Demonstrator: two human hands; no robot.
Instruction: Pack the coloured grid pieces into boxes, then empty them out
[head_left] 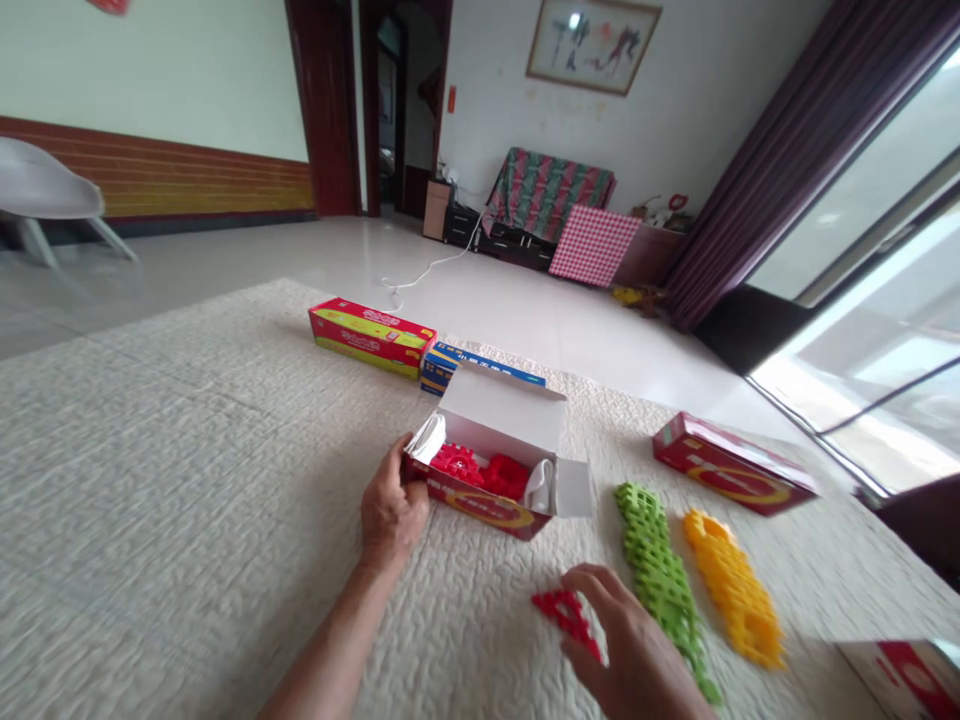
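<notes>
Red pieces [459,463] lie in the box [484,505] that the left hand [394,510] grips by its left end, while the right hand [630,650], thumb and fingers parted, is at a loose triangle [561,608] on the mat [225,480], left of the green strip [654,565].

We are counting five boxes [484,506], one of them partly cut off, two plastic strips [658,580], one loose red piece [564,612], at least two boxed red pieces [457,463], two white bundles [540,485], one left hand [394,510] and one right hand [626,640]. Farther off, we are seeing one chair [49,180] and one framed picture [592,42].
</notes>
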